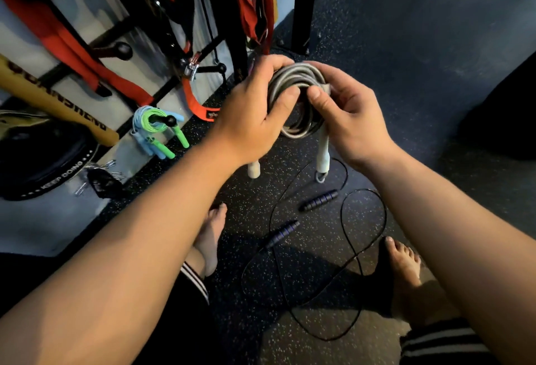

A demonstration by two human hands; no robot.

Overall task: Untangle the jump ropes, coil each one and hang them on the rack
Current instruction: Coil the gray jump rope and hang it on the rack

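A grey jump rope [295, 80] is coiled into a tight bundle and held in front of me, its two white handles [323, 153] hanging down. My left hand [255, 109] grips the coil's left side, thumb across it. My right hand [345, 109] pinches the coil's right side. A black jump rope [364, 237] with dark purple-ribbed handles [319, 201] lies loose in loops on the floor between my bare feet. A green and a blue jump rope [153, 127] hang coiled on a ball-tipped peg of the black rack [171, 120] at the left.
Red and orange straps [249, 2] hang from the rack, next to a black post [304, 2]. A tan bat-like bar [58, 103], a black bag [43, 161] and small metal pins [98, 173] lie at the left. Speckled rubber floor [406, 45] spreads right.
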